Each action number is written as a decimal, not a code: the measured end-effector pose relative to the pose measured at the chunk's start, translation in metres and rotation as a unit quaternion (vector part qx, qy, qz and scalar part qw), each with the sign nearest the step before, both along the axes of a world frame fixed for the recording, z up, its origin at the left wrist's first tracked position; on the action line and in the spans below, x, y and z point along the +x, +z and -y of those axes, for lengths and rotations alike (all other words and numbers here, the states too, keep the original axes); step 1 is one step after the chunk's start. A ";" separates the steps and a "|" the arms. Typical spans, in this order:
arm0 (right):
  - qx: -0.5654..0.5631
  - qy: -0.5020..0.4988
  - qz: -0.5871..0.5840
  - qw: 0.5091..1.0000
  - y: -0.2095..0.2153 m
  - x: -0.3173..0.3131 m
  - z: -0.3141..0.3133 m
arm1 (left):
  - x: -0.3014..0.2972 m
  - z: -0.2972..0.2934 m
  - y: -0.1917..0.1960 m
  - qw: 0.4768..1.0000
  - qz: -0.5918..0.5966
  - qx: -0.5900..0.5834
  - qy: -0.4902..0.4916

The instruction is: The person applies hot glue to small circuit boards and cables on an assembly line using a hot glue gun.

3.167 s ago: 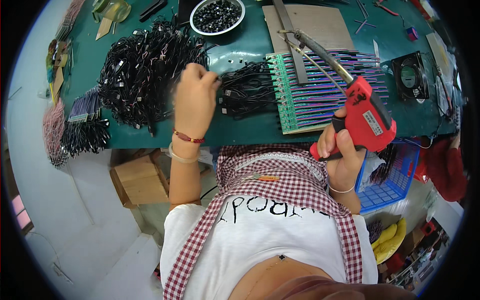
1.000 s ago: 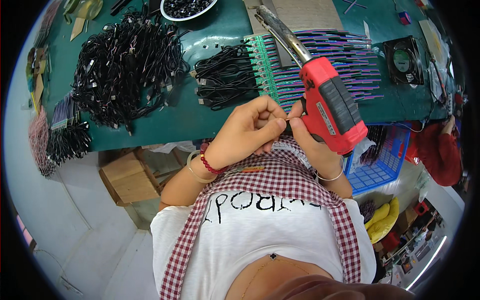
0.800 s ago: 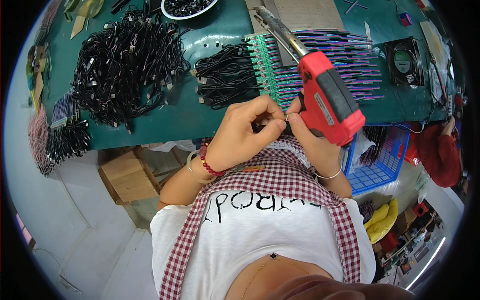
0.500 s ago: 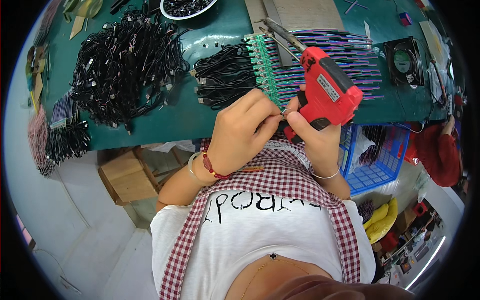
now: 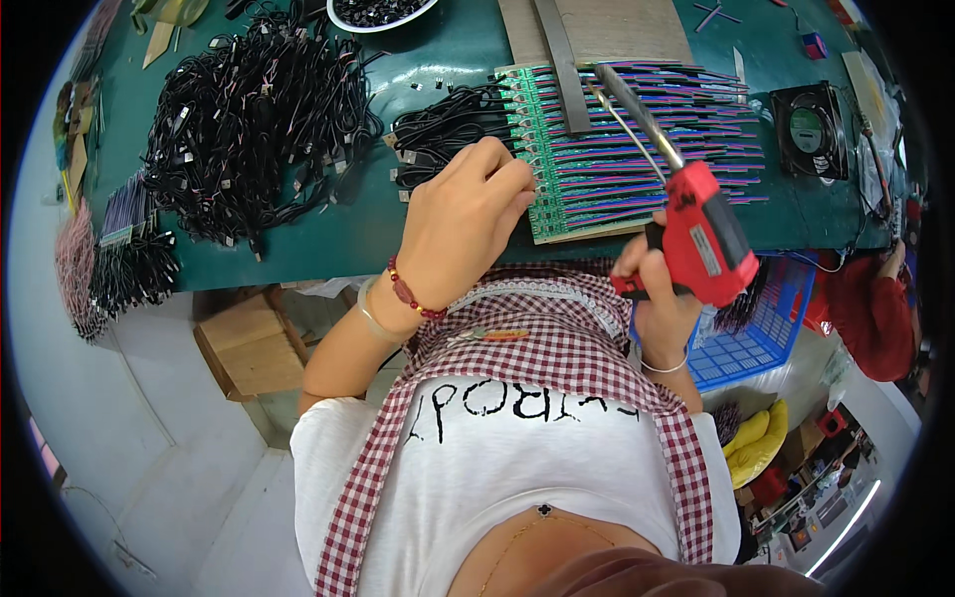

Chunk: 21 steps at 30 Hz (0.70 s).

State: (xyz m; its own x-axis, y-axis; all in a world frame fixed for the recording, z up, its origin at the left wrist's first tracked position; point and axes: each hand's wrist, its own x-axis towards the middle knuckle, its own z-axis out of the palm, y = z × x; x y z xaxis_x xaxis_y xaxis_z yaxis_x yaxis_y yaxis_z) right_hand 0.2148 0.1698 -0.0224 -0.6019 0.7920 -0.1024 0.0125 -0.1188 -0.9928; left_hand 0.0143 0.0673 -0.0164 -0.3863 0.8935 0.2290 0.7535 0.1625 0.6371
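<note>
My right hand (image 5: 662, 289) grips the handle of a red soldering gun (image 5: 701, 239), whose long metal tip points up over a row of green circuit boards (image 5: 542, 159) strung with purple and blue wires. My left hand (image 5: 463, 224) rests fingers-down at the left edge of those boards, its fingertips pinched together on something too small to make out. A small bunch of black cables (image 5: 443, 129) lies just left of the boards. A red bead bracelet sits on my left wrist.
A big heap of black cables (image 5: 249, 109) covers the green table (image 5: 438, 50) at the left. A white bowl (image 5: 383, 12) of small parts stands at the back. A small fan (image 5: 811, 129) is at the right; a blue basket (image 5: 761, 333) hangs below the table edge.
Both hands have parted from in front of my chest. My left hand moved up to the boards' edge, and my right hand swung the soldering gun out to the right.
</note>
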 end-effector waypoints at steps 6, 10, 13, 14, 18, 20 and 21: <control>0.001 0.041 0.034 0.999 -0.019 0.060 0.007 | 0.002 -0.005 -0.005 0.998 -0.055 -0.021 0.006; 0.047 0.078 0.099 0.991 -0.035 0.089 0.015 | 0.004 -0.006 -0.009 0.998 -0.064 -0.011 0.013; 0.102 0.071 0.125 0.984 -0.047 0.100 0.017 | 0.004 -0.006 -0.010 0.997 -0.074 -0.009 0.016; 0.103 0.072 0.125 0.984 -0.046 0.100 0.016 | 0.004 -0.006 -0.009 0.997 -0.075 -0.010 0.015; 0.092 0.094 0.145 0.981 -0.033 0.091 0.014 | 0.004 -0.006 -0.009 0.997 -0.078 -0.008 0.014; 0.100 0.099 0.154 0.978 -0.035 0.092 0.014 | 0.006 -0.008 -0.010 0.997 -0.073 -0.003 0.026; 0.112 0.101 0.164 0.975 -0.038 0.093 0.015 | 0.006 -0.008 -0.011 0.997 -0.067 0.002 0.037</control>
State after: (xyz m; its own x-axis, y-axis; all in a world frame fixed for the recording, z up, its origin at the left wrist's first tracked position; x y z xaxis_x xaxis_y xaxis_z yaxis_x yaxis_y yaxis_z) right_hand 0.3080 0.1549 -0.0609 -0.7116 0.6854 -0.1545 0.3347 0.1374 -0.9322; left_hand 0.0207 0.0757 -0.0270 -0.4166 0.8631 0.2855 0.8176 0.2184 0.5328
